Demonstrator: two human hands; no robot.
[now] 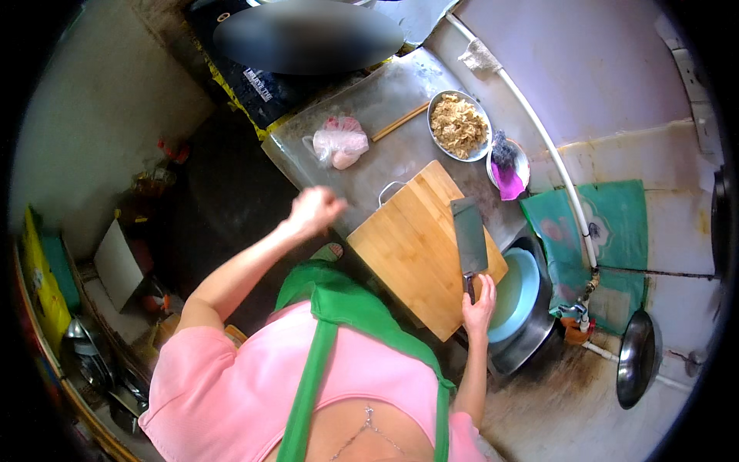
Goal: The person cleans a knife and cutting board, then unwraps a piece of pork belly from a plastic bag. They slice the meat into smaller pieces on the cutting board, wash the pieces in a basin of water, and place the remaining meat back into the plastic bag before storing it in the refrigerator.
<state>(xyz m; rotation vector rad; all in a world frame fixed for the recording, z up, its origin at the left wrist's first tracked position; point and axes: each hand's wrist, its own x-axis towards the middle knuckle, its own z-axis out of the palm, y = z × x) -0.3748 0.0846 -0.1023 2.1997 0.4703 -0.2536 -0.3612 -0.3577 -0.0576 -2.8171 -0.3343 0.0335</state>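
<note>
A wooden cutting board (410, 248) with a metal handle lies at an angle on the metal counter. On its right part rests a cleaver (470, 237), blade away from me and dark handle towards me. My right hand (479, 303) is at the cleaver's handle, fingers fairly straight and apart, not closed round it. My left hand (317, 212), slightly blurred, is curled in a loose fist left of the board, with nothing visible in it. Beyond the board are a plastic bag of pale meat-like food (340, 142), wooden chopsticks (400, 122) and an oval dish of shredded food (459, 127).
Right of the dish, a bowl (522, 167) holds a dark scouring pad and purple cloth. A light-blue basin (522, 294) with liquid sits in the sink (528, 352) at right. White pipe (537, 110) runs along the wall; a frying pan (635, 361) hangs at far right.
</note>
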